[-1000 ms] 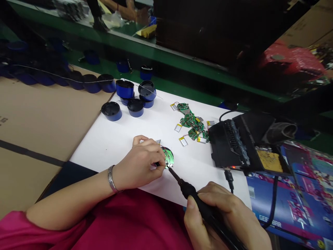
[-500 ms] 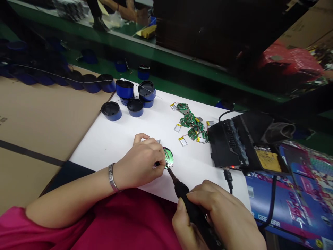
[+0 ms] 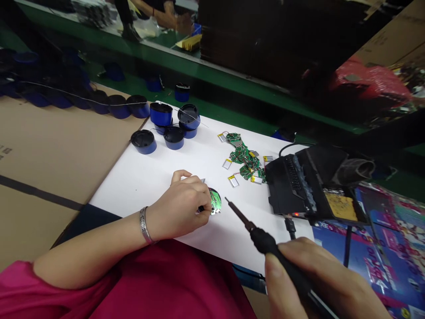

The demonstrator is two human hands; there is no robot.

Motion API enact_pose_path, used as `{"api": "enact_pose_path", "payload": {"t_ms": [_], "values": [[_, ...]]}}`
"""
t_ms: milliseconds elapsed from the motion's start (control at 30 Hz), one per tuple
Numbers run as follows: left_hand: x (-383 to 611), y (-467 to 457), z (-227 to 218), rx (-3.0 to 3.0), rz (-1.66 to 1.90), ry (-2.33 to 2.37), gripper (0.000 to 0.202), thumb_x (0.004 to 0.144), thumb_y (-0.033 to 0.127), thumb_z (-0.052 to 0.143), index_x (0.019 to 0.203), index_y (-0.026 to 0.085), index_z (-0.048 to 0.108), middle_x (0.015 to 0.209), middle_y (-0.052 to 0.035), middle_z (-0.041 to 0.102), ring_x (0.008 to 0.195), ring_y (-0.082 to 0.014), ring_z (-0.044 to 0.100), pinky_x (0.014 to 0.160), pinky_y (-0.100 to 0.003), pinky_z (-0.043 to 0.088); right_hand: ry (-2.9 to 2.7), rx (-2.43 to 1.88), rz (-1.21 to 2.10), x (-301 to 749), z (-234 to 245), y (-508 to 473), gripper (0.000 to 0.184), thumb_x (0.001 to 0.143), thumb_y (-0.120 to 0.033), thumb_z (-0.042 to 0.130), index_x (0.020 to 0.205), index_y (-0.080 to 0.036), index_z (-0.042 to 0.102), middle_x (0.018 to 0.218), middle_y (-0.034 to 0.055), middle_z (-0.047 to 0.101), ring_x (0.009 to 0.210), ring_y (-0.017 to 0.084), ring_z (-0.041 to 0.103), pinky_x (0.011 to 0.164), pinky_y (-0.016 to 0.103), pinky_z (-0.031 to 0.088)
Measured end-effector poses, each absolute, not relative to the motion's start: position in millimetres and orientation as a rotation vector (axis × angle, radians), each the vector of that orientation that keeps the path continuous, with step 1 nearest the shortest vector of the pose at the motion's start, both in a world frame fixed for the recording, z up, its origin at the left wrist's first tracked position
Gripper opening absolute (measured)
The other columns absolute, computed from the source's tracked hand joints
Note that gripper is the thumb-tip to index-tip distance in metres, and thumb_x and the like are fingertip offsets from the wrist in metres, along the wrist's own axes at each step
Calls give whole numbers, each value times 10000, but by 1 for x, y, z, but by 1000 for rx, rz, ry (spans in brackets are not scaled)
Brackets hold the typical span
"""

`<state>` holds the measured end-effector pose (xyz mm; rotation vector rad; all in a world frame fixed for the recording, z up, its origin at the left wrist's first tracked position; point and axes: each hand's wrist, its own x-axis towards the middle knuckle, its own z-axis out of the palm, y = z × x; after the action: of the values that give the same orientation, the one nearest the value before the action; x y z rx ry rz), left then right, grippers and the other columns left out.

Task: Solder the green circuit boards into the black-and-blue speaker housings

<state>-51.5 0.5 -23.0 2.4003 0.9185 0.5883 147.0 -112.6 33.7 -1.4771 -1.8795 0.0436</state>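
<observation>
My left hand (image 3: 184, 206) is closed at the left side of a round green circuit board (image 3: 215, 201), low over the white worktop (image 3: 133, 188). Its fingers cover part of the board, and something dark shows between them. In my right hand (image 3: 318, 279) is a black soldering iron (image 3: 268, 241), gripped like a pen. The iron's bare tip points up and left, a short way right of the board and apart from it. Beyond my hands lies a pile of green circuit boards (image 3: 244, 155) with small silver battery cells (image 3: 233, 180) wired to them.
Several blue round housings (image 3: 174, 138) stand at the worktop's back left, with a longer row on cardboard (image 3: 66, 146). To the right sits a black soldering station (image 3: 288, 186) with a yellow sponge (image 3: 340, 206) and a cable. Another person's arm (image 3: 162, 17) shows across the green bench.
My right hand has drawn the soldering iron back to the right, lifting its tip off the board's lower edge. My left hand and the board stay in place.
</observation>
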Motion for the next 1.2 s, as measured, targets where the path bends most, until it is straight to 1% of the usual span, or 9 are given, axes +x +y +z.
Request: {"api": "enact_pose_path", "payload": {"t_ms": [67, 133, 233, 400, 500, 600, 733, 900, 1200], "values": [[-51, 0, -22, 2398, 580, 918, 187, 745, 84, 617, 598, 195, 646, 745, 59, 692, 787, -131, 604, 941, -408, 265, -1743, -1490, -65, 143, 23, -109, 200, 834, -156, 686, 1027, -196, 655, 814, 37, 711, 695, 189, 699, 620, 304, 609], [-51, 1, -21, 2399, 577, 922, 178, 747, 88, 617, 615, 199, 659, 748, 57, 694, 800, -140, 612, 935, -411, 266, -1690, -1459, -84, 138, 9, -101, 327, 839, -95, 691, 1145, -208, 656, 949, 36, 740, 753, 184, 715, 696, 313, 620], [-51, 1, -21, 2406, 582, 931, 177, 755, 98, 615, 621, 202, 665, 741, 52, 695, 822, -154, 623, 934, -417, 265, -1708, -1335, -20, 134, -11, -88, 375, 858, -98, 694, 1207, -224, 647, 998, 26, 753, 756, 170, 727, 681, 289, 621], [-50, 1, -20, 2410, 571, 935, 182, 771, 102, 613, 628, 204, 663, 730, 49, 692, 808, -153, 623, 951, -421, 255, -1802, -1232, 38, 131, -34, -77, 353, 871, -32, 649, 1177, -207, 638, 959, 31, 746, 782, 139, 705, 691, 263, 594], [-51, 0, -20, 2402, 577, 934, 185, 781, 115, 616, 626, 205, 662, 730, 49, 691, 791, -145, 616, 962, -420, 247, -1880, -1172, 84, 131, -44, -75, 397, 855, 21, 619, 1191, -191, 614, 980, 61, 722, 829, 159, 678, 725, 306, 581], [-52, -1, -19, 2392, 555, 940, 181, 795, 117, 612, 636, 194, 654, 750, 49, 696, 803, -140, 616, 974, -416, 242, -1891, -1134, 138, 132, -57, -76, 436, 848, 31, 591, 1236, -166, 587, 1002, 95, 696, 875, 196, 651, 752, 369, 575], [-54, -1, -17, 2386, 502, 936, 190, 841, 124, 589, 669, 179, 646, 806, 39, 706, 853, -144, 614, 988, -416, 234, -1894, -1118, 153, 131, -68, -76, 407, 847, 15, 598, 1224, -138, 596, 923, 96, 673, 818, 204, 620, 719, 379, 556], [-56, -6, -17, 2377, 487, 954, 200, 888, 140, 558, 724, 187, 662, 862, 30, 698, 914, -160, 601, 990, -428, 237, -1854, -1115, 126, 127, -65, -75, 395, 846, 24, 603, 1202, -147, 593, 909, 80, 665, 772, 184, 598, 688, 354, 535], [-49, -20, -29, 2231, 726, 1273, 144, 777, 136, 648, 660, 215, 672, 957, 10, 711, 1086, -244, 552, 951, -457, 282, -1902, -1113, 81, 128, -70, -79, 472, 814, 45, 619, 1255, -117, 570, 956, 106, 661, 835, 206, 598, 738, 384, 544]]}}
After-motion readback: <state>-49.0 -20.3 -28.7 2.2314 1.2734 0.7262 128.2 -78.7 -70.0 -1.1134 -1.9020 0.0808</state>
